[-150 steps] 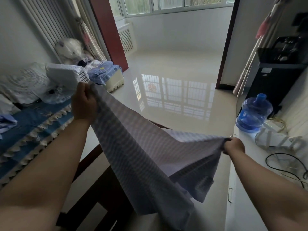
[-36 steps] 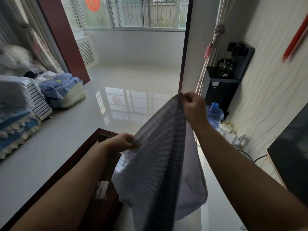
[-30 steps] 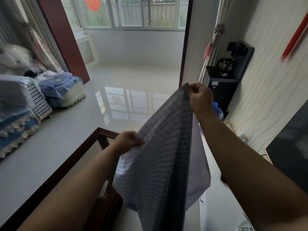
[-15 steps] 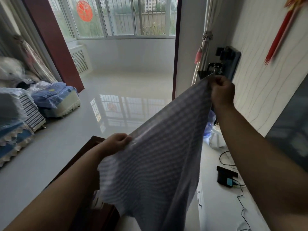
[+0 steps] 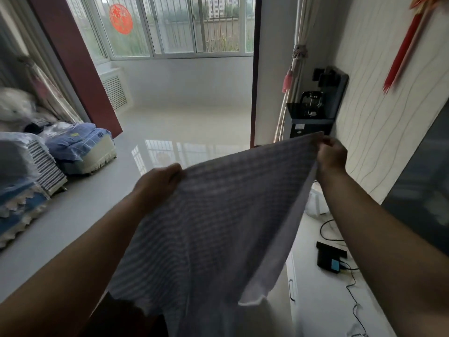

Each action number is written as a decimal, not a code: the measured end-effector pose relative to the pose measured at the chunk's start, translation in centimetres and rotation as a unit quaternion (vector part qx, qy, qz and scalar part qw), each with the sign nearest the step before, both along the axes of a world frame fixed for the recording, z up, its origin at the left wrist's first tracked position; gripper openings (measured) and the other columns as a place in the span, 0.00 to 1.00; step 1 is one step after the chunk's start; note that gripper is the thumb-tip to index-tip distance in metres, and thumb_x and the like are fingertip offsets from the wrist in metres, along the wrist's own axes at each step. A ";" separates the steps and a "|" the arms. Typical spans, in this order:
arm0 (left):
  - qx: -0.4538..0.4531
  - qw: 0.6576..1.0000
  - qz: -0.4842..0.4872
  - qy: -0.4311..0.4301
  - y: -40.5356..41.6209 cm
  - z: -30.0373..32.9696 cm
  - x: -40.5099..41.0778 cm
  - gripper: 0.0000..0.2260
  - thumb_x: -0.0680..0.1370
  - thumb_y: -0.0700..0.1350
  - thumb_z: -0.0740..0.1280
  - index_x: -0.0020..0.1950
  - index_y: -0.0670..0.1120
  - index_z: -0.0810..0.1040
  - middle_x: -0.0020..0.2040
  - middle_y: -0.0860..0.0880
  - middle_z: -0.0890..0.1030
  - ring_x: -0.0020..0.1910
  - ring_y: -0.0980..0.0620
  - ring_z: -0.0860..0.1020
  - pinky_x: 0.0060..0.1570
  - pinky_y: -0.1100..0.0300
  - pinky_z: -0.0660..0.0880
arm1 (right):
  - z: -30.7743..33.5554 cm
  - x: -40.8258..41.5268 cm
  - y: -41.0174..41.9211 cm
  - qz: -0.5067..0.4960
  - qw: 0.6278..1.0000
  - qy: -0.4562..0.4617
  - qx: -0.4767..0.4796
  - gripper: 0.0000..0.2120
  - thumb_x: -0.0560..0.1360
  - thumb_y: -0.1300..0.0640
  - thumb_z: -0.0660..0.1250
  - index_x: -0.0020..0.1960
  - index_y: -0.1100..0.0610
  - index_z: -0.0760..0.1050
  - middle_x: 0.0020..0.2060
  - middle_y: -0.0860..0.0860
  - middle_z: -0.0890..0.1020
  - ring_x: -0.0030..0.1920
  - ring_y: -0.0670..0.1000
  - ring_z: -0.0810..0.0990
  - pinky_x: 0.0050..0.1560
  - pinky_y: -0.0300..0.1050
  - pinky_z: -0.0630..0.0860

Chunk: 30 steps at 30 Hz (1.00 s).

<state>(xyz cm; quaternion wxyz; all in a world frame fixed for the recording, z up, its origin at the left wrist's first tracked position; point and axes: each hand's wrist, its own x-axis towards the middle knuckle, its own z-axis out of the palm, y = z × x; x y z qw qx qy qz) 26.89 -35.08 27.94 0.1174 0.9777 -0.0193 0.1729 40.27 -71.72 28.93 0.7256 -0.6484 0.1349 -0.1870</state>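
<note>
Since the head view of half a second ago, my right hand [image 5: 331,155] has dropped from beside the top of the black water dispenser [image 5: 312,117] to just below its base, so the cloth's top edge now runs closer to level. Head view, the only one I have: the striped grey-blue cloth [image 5: 218,227] is held up in the air, spread between both hands and hanging down in front of me, to the left of and nearer than the dispenser. The right hand pinches one top corner, thumb and curled fingers closed on the fabric. My left hand [image 5: 158,183], well left of the dispenser and somewhat lower, grips the other end of the top edge in a closed fist. The hands are well apart and the edge between them looks fairly taut; the lower part is blurred and one bottom corner curls under. I judge this to be the spreading step before a fold. To do it well I would raise the left hand level with the right, keep both pinches right at the corners, and let the cloth hang still. I would also keep its lower hem off the white counter [image 5: 315,307] that runs toward me from the dispenser, where a small black device [image 5: 330,260] and its cable lie.
</note>
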 end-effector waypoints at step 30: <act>-0.222 0.951 0.190 0.103 -0.2 -2.9 3.5 0.11 0.78 0.48 0.61 0.43 0.42 0.76 0.36 0.49 0.75 0.38 0.48 0.74 0.36 0.57 0.69 | -2.7 -2.5 5.3 0.003 0.956 -0.010 -0.293 0.12 0.79 0.54 0.62 0.52 0.62 0.78 0.46 0.59 0.82 0.48 0.57 0.80 0.48 0.47 0.76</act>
